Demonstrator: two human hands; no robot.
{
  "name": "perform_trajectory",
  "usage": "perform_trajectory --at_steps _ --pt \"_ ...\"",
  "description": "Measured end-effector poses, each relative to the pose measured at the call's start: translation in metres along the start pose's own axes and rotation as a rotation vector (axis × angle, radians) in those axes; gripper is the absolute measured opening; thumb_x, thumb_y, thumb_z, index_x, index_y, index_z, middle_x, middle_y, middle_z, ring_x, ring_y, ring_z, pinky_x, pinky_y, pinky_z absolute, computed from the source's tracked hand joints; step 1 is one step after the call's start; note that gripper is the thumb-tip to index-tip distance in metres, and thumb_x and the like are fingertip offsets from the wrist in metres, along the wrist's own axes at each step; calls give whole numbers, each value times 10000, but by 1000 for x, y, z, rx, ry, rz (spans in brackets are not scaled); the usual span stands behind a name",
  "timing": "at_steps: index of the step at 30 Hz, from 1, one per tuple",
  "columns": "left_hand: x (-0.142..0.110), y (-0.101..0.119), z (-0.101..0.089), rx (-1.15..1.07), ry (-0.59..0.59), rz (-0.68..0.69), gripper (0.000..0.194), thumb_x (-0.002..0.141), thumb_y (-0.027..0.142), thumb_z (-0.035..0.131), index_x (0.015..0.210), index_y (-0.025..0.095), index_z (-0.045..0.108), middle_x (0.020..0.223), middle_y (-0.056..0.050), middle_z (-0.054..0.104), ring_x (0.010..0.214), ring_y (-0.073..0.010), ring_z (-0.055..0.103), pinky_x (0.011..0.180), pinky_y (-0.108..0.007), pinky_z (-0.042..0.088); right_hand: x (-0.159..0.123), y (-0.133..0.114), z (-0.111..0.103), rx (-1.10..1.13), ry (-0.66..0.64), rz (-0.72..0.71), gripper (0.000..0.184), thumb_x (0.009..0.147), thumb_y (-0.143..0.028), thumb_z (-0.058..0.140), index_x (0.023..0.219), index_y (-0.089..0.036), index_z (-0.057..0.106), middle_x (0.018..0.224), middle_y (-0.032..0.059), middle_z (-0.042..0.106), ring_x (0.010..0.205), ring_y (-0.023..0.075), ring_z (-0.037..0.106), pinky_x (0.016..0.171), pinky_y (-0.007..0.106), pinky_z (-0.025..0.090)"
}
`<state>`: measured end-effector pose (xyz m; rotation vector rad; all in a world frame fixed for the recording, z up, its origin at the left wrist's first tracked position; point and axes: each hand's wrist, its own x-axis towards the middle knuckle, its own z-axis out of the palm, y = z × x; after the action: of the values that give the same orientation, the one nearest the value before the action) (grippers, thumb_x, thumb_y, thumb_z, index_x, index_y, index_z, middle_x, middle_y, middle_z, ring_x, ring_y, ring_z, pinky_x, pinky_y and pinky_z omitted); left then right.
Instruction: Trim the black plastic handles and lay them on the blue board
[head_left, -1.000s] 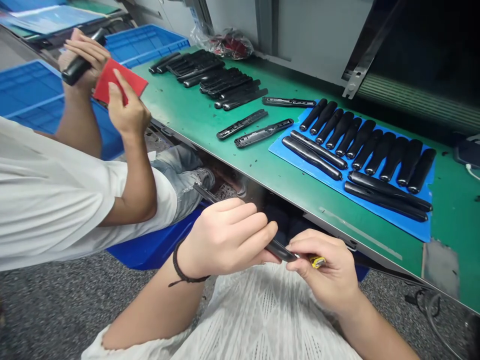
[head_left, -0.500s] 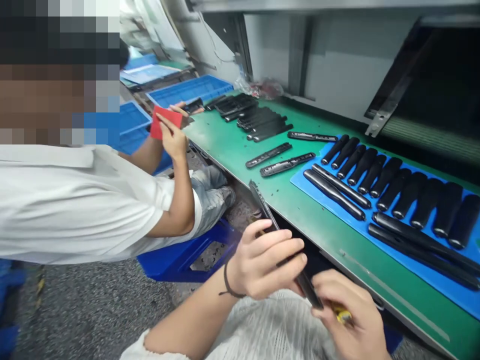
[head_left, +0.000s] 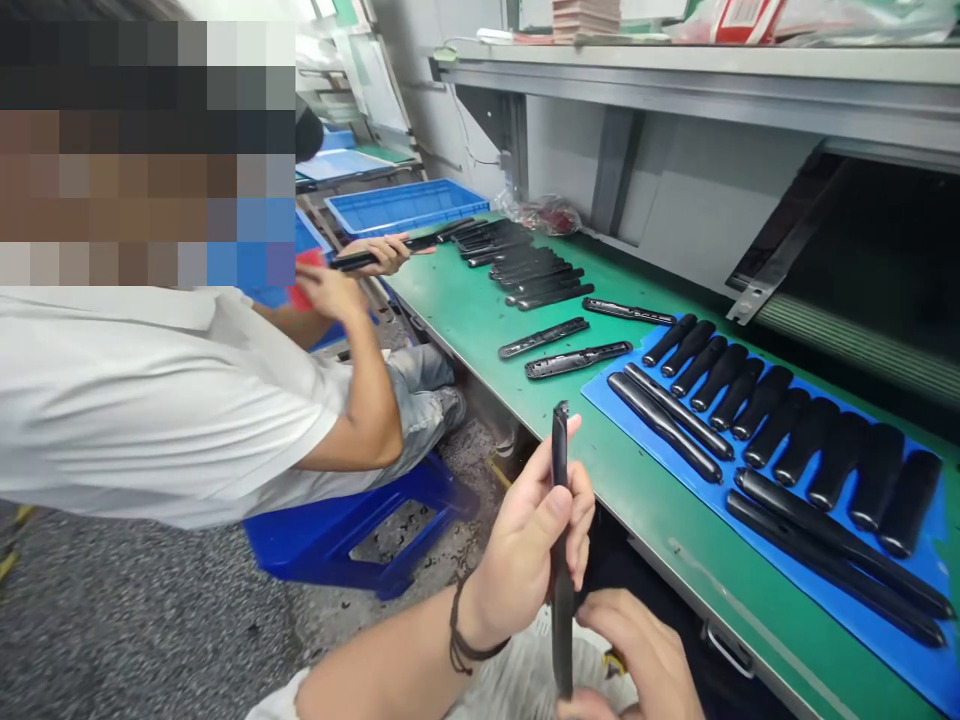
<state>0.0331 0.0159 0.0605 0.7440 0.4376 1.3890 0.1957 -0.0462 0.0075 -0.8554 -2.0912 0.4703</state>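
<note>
My left hand (head_left: 529, 540) is closed around a long, slim black plastic casing (head_left: 561, 635), thumb on its near face and fingers behind. The casing stands nearly upright, edge-on to me, above my lap. My right hand (head_left: 637, 650) is curled at its lower end, the thumb close to the bottom tip. Inside the right hand shows a bit of a small yellow tool (head_left: 613, 663); its kind is hidden by the fingers. On the green table beyond lie open black casing halves (head_left: 577, 359), hollow side up.
A blue sheet (head_left: 825, 610) on the green table (head_left: 645, 490) carries several black casings in rows. More dark casings (head_left: 529, 270) are piled farther back. At left a person in a white shirt (head_left: 165, 400) on a blue stool (head_left: 300, 560) handles a black piece and something red. A shelf (head_left: 675, 85) overhangs the table.
My left hand has turned the casing from slanting to nearly upright, its thumb now facing me. My right hand has shifted slightly down and left. The view has tilted up, showing the shelf.
</note>
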Motion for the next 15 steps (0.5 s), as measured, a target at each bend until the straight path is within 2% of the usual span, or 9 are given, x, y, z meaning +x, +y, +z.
perform_trajectory --at_steps 2,3,4,6,8,10,13,14,15 --pt "-4 -2 -1 64 -32 -37 620 1023 441 614 1591 295 414 818 37 445 493 -35 396 411 -134 453 6 -6 -19 -104 -55 19 521 1025 -683 416 1174 -208 568 913 63 697 758 179 683 624 283 538" --pt "-7 -1 -1 97 -63 -57 626 1021 442 620 1592 289 417 808 39 445 484 -31 398 412 -133 446 9 -9 -30 -141 -88 21 489 1050 -652 384 1158 -211 565 919 61 686 764 177 666 622 287 521" --pt "-10 -1 -2 129 -96 -82 635 1018 446 627 1594 283 418 800 41 446 476 -27 397 413 -133 437 13 -13 -41 -168 -115 25 415 1087 -571 362 1128 -210 561 917 59 669 766 173 643 622 288 499" --pt "-15 2 0 188 -150 -145 654 1016 459 630 1605 281 410 797 39 454 479 -26 403 424 -138 430 21 -17 -62 -226 -130 28 205 1106 -289 370 1072 -201 551 898 54 626 759 158 580 621 281 438" --pt "-21 5 2 232 -173 -191 674 1014 472 628 1619 289 392 813 33 465 492 -29 415 434 -148 434 32 -19 -80 -322 -78 -15 215 1016 -56 397 1067 -182 563 880 51 597 760 153 526 637 285 380" --pt "-26 7 6 256 -186 -207 693 1009 489 629 1627 298 381 837 28 476 495 -27 414 434 -153 433 44 -20 -93 -422 -6 -92 277 963 15 416 1097 -160 585 857 54 588 750 156 488 647 297 339" --pt "-31 7 12 282 -207 -216 711 1000 511 635 1629 293 386 834 27 477 501 -27 409 441 -154 429 64 -20 -103 -576 63 -150 152 1019 -122 491 1103 -139 616 802 48 566 707 162 425 622 314 291" --pt "-32 7 13 307 -211 -214 711 1002 515 631 1629 285 388 821 29 474 504 -30 412 443 -154 427 70 -21 -104 -616 78 -154 146 1044 -229 517 1076 -140 628 771 39 545 688 164 401 610 320 276" --pt "-33 7 14 340 -214 -206 709 1004 517 625 1628 275 392 805 30 471 503 -34 416 442 -155 423 75 -22 -105 -646 91 -155 233 1057 -347 529 1035 -143 638 742 29 521 674 167 383 602 326 266"
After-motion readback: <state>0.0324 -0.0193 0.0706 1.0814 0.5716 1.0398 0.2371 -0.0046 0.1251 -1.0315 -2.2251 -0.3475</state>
